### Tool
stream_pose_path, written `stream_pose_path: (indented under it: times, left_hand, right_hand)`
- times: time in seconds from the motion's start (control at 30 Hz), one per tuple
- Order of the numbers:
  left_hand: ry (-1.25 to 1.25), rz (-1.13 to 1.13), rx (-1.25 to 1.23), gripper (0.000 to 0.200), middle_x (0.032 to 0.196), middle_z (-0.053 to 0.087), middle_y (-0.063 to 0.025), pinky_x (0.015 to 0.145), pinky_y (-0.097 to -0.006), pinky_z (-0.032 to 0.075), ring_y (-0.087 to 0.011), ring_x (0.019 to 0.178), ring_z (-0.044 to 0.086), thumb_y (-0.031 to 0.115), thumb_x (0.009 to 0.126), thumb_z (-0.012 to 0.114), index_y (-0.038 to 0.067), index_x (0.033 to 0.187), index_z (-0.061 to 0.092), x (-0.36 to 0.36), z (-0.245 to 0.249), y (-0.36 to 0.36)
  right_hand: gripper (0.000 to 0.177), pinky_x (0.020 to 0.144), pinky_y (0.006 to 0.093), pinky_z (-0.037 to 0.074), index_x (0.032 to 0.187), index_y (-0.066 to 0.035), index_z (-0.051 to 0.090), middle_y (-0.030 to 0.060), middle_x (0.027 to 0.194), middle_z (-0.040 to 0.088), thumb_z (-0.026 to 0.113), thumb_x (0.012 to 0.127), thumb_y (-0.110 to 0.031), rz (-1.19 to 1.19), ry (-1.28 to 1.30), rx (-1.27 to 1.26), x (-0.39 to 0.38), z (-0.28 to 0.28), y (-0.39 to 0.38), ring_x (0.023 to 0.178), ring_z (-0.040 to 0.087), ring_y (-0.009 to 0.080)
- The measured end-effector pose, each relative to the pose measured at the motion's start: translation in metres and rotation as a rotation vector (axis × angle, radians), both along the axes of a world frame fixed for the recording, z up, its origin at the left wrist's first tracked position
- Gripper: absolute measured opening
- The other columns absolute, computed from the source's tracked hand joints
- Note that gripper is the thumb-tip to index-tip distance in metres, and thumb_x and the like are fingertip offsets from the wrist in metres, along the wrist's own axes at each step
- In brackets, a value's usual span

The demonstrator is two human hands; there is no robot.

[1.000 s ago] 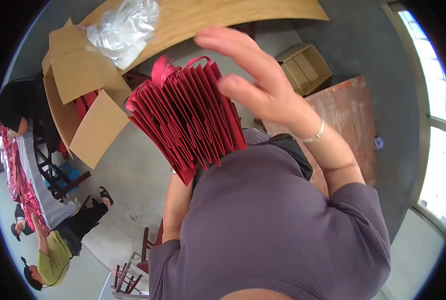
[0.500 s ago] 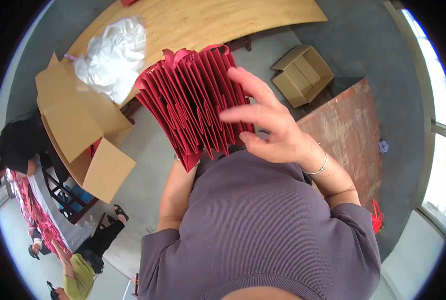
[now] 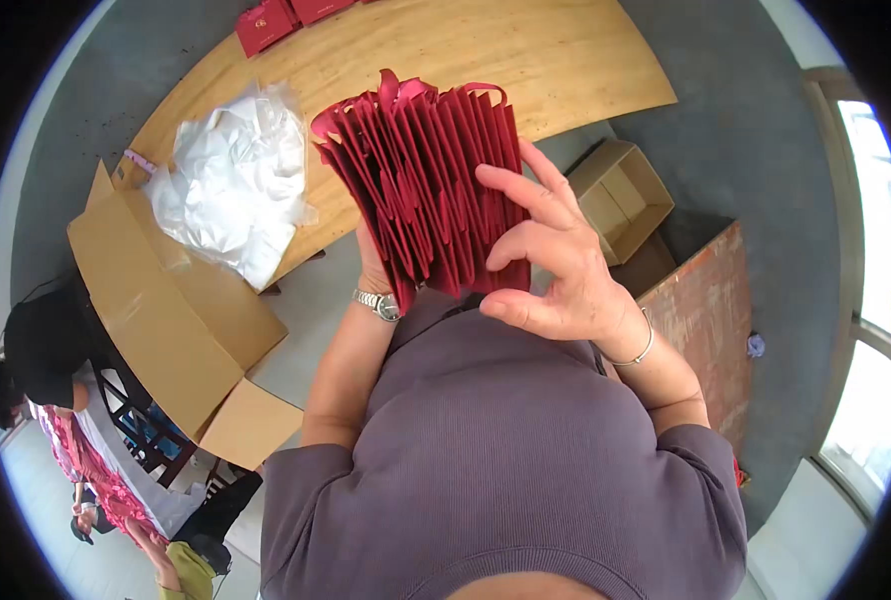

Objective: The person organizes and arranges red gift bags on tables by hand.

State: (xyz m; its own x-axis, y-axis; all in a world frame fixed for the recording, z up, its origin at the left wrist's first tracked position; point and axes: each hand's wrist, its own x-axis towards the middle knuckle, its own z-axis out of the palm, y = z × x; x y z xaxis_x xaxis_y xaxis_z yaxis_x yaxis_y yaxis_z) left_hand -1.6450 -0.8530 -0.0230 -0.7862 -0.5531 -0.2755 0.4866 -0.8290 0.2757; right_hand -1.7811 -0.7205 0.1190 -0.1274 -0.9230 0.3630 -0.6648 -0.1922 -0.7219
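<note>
A thick stack of folded red paper gift bags (image 3: 431, 190), with ribbon handles along its top, is held up in front of my chest. My left hand (image 3: 370, 258) holds the stack from behind and below; its fingers are mostly hidden by the bags, and a watch (image 3: 378, 305) shows at the wrist. On the other side, my right hand (image 3: 556, 255) is open, fingers spread and slightly curled, with the fingertips right at the stack's right edge. A thin bracelet (image 3: 647, 340) is on that wrist.
Beyond the bags stands a wooden table (image 3: 556, 60) with crumpled clear plastic (image 3: 236, 185) and red bags (image 3: 266, 25). An open cardboard box (image 3: 156, 290) is at left, a smaller box (image 3: 621, 200) at right. A worn board (image 3: 701, 310) stands right. People work at lower left.
The stack has shifted right and slightly up in view, and more of my left wrist shows. My right hand's fingers have moved along the bag edges. The view has tilted, revealing more red bags.
</note>
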Motion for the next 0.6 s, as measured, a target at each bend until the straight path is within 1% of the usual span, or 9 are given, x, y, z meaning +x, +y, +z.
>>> stream_pose_path:
  times: [0.07,0.1,0.23,0.3,0.37,0.43,0.47,0.5,0.6]
  left_hand:
    - [-0.006,-0.033,0.102,0.051,0.121,0.056,-0.0124,0.095,-0.0417,0.045,-0.0265,0.109,0.055,0.041,0.094,0.039,0.004,0.128,0.046,-0.013,-0.008,-0.015]
    - [0.036,-0.050,0.155,0.051,0.122,0.056,-0.0129,0.095,-0.0417,0.045,-0.0266,0.110,0.055,0.042,0.094,0.039,0.004,0.128,0.046,-0.019,-0.017,-0.022]
    - [-0.016,-0.049,0.210,0.051,0.123,0.056,-0.0139,0.097,-0.0421,0.044,-0.0274,0.110,0.055,0.041,0.094,0.038,0.004,0.128,0.046,-0.049,-0.009,-0.039]
    - [-0.027,-0.015,0.189,0.051,0.123,0.056,-0.0140,0.098,-0.0424,0.043,-0.0276,0.111,0.055,0.041,0.094,0.038,0.004,0.128,0.046,-0.069,-0.029,-0.045]
    - [-0.058,0.043,0.132,0.052,0.126,0.054,-0.0142,0.099,-0.0432,0.041,-0.0282,0.113,0.053,0.040,0.094,0.038,0.004,0.130,0.044,-0.092,-0.028,-0.052]
    - [-0.055,0.088,0.019,0.054,0.128,0.052,-0.0142,0.101,-0.0440,0.040,-0.0288,0.115,0.051,0.043,0.094,0.039,0.005,0.132,0.043,-0.117,-0.024,-0.057]
    - [0.047,0.048,0.134,0.056,0.131,0.050,-0.0141,0.102,-0.0449,0.038,-0.0296,0.117,0.050,0.046,0.093,0.040,0.007,0.134,0.041,-0.125,-0.025,-0.061]
    - [-0.005,0.060,0.134,0.059,0.131,0.050,-0.0136,0.103,-0.0454,0.038,-0.0296,0.117,0.050,0.049,0.092,0.041,0.009,0.134,0.041,-0.137,-0.031,-0.065]
    - [0.088,0.114,0.059,0.064,0.136,0.045,-0.0125,0.105,-0.0467,0.034,-0.0294,0.122,0.045,0.046,0.087,0.054,0.010,0.137,0.037,-0.182,-0.016,-0.074]
  right_hand:
    - [0.039,0.099,0.0526,0.033,0.070,-0.005,0.056,0.0216,0.127,0.049,0.082,0.059,-0.033,-0.102,0.015,0.048,-0.008,-0.004,-0.015,0.128,0.032,0.0471]
    - [0.039,0.099,0.0526,0.033,0.070,-0.005,0.056,0.0216,0.127,0.049,0.082,0.059,-0.033,-0.104,0.013,0.052,-0.012,-0.006,-0.023,0.128,0.032,0.0471]
    - [0.033,0.101,0.0524,0.032,0.071,-0.005,0.055,0.0213,0.127,0.049,0.082,0.057,-0.020,-0.116,0.015,0.076,-0.043,-0.008,-0.050,0.127,0.033,0.0470]
    - [0.031,0.101,0.0522,0.032,0.072,-0.005,0.056,0.0212,0.128,0.048,0.081,0.057,-0.016,-0.094,0.011,0.085,-0.060,-0.009,-0.065,0.127,0.033,0.0473]
    - [0.030,0.103,0.0526,0.029,0.081,-0.005,0.059,0.0209,0.132,0.044,0.076,0.057,-0.011,-0.126,-0.049,0.078,-0.079,-0.010,-0.079,0.128,0.032,0.0478]
    - [0.040,0.105,0.0525,0.025,0.098,-0.008,0.063,0.0206,0.135,0.041,0.070,0.058,-0.009,-0.051,0.132,0.100,-0.104,-0.007,-0.089,0.130,0.027,0.0470]
    - [0.043,0.106,0.0522,0.023,0.102,-0.009,0.063,0.0205,0.135,0.041,0.069,0.059,-0.009,0.025,0.189,0.097,-0.119,-0.007,-0.095,0.131,0.026,0.0465]
    - [0.039,0.104,0.0571,0.022,0.101,-0.016,0.066,0.0137,0.136,0.041,0.068,0.063,-0.009,0.083,0.166,0.134,-0.135,-0.008,-0.101,0.131,0.027,0.0438]
    - [0.042,0.108,0.0504,0.021,0.110,-0.010,0.060,0.0220,0.138,0.036,0.068,0.068,-0.013,0.092,-0.126,0.020,-0.194,-0.020,-0.114,0.133,0.024,0.0433]
